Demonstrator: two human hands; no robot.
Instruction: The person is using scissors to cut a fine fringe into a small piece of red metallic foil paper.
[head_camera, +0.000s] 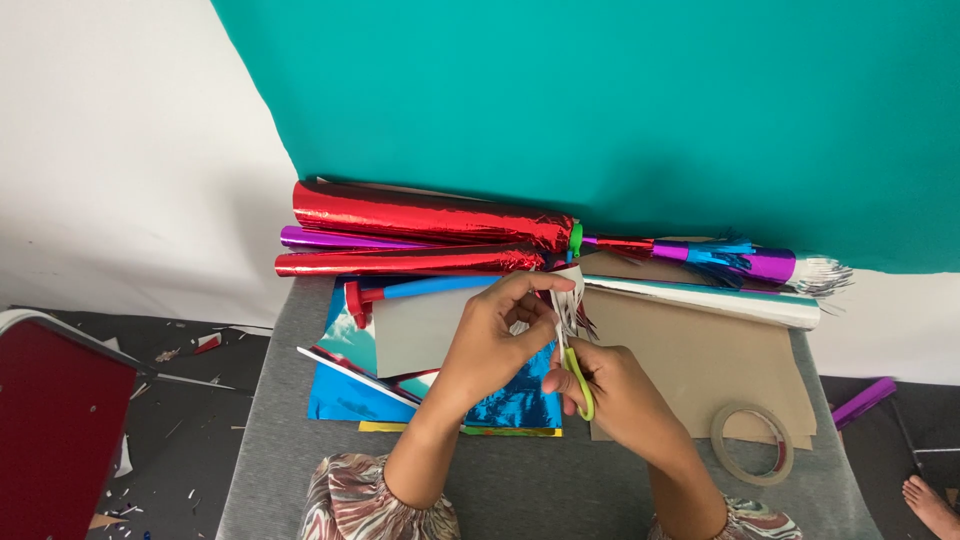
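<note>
Two hands mid-table: left hand (497, 335) pinching white strip (566, 300) from above, strip running up-down; right hand (610, 390) just below, fingers closed through green scissors (578, 380), blades up along the strip.

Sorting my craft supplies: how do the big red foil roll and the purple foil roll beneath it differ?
The red foil roll is much thicker than the purple foil roll. The red roll shows its full length; the purple roll is partly hidden among the red rolls. Both are shiny and lie crosswise at the grey table's far edge.
</note>
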